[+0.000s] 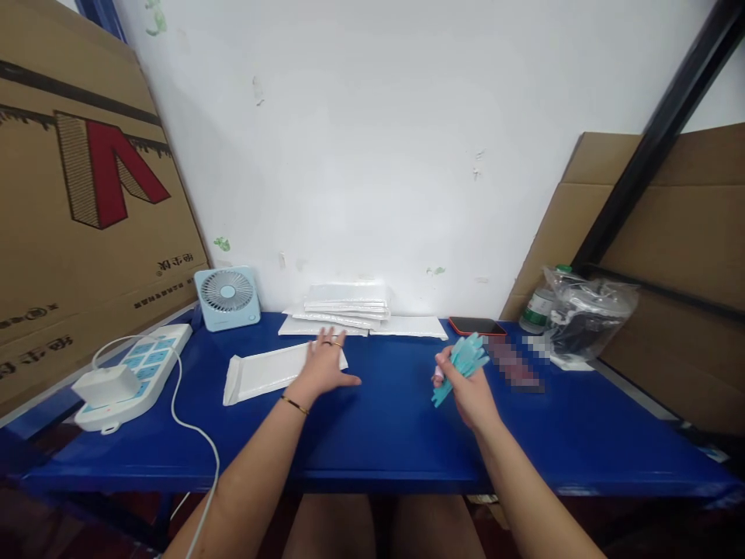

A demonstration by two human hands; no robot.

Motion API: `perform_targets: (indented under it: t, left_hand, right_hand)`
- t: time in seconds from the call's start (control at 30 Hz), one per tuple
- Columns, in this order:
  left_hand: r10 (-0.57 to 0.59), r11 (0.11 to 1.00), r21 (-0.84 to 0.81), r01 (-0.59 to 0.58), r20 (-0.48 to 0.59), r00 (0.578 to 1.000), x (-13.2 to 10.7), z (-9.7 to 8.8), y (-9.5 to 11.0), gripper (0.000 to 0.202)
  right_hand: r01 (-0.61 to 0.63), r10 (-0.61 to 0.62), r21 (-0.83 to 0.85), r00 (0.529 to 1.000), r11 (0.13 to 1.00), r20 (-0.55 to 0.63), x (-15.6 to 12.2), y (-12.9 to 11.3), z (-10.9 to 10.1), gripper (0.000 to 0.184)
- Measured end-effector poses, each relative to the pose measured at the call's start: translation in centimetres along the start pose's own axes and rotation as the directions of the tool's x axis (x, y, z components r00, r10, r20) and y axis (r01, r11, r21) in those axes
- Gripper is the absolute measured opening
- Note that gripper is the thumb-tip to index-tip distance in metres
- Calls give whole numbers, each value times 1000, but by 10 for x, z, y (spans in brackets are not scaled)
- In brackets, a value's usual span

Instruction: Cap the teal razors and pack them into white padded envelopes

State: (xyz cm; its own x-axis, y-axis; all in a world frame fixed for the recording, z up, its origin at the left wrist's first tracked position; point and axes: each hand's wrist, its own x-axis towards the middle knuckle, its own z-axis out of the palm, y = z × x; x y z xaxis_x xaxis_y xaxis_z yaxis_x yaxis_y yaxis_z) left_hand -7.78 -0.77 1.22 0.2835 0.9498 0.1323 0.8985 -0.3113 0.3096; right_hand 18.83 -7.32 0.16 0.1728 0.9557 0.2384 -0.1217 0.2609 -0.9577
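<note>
Strips (466, 358), teal and bunched, sit in my right hand (472, 393), right of the stack (347, 296) and nearer me; the fingers wrap the bundle and its ends splay out. Something pink (438, 373) shows at those fingers, too small to identify. My left hand (323, 371) has its fingers spread, gripping nothing, over one end of the loose packet (261, 374), left of the stack and nearer me; how firmly it presses, I cannot tell.

I judge the bundle wants a snug hold around its middle, without a hard squeeze, since thin pieces could slide apart and spill on the worktop (384, 423). On the packet I'd use flat fingertips and light pressure, so it neither skids nor creases.

Far left of the stack, the carton (46, 198) carries dark characters and a small ® near a red figure (108, 175); the print looks upside down and I won't vouch for a reading. The bottle (538, 310), far right of the stack, wears a green label too small to read.
</note>
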Motion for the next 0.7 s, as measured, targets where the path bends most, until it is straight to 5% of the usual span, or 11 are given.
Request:
perform_targets:
  t: [0.1,0.2,0.33,0.43,0.47,0.53,0.6,0.63,0.7]
  left_hand:
    - [-220,971,104,214,47,974,9,-7,-47,126]
    - [-227,971,97,218,90,970,13,-6,-63,117]
    - [-138,988,-77,135,-42,990,12,-9,-45,70]
    - [-195,873,-487,34,-283,939,16,-27,-16,49]
    - [-276,753,-657,-34,-363,890,18,-35,-5,50]
    - [-489,323,-928,-184,-330,808,23,-49,16,46]
    - [-498,-167,-973,-157,-54,866,25,-57,36,40]
    - [-447,-340,-937,-82,84,891,25,-58,44,38]
    - [-333,-526,-847,76,287,898,22,-52,57,35]
  right_hand:
    - [-29,31,-61,999,998,24,-6,1,-6,27]
    - [-7,7,-28,1000,1000,4,-13,-5,-5,29]
    - [-26,26,-35,1000,999,-1,-24,-18,-6,32]
    - [-13,15,-161,1000,987,7,-33,-27,-8,31]
    - [22,-19,-228,1000,973,16,-36,-31,-7,30]
    - [129,-117,-372,992,919,54,-43,-42,-3,29]
    - [239,-196,-500,971,832,138,-49,-52,5,38]
    - [288,-221,-553,957,782,186,-52,-57,10,47]
    - [374,-273,-646,928,666,255,-55,-64,18,59]
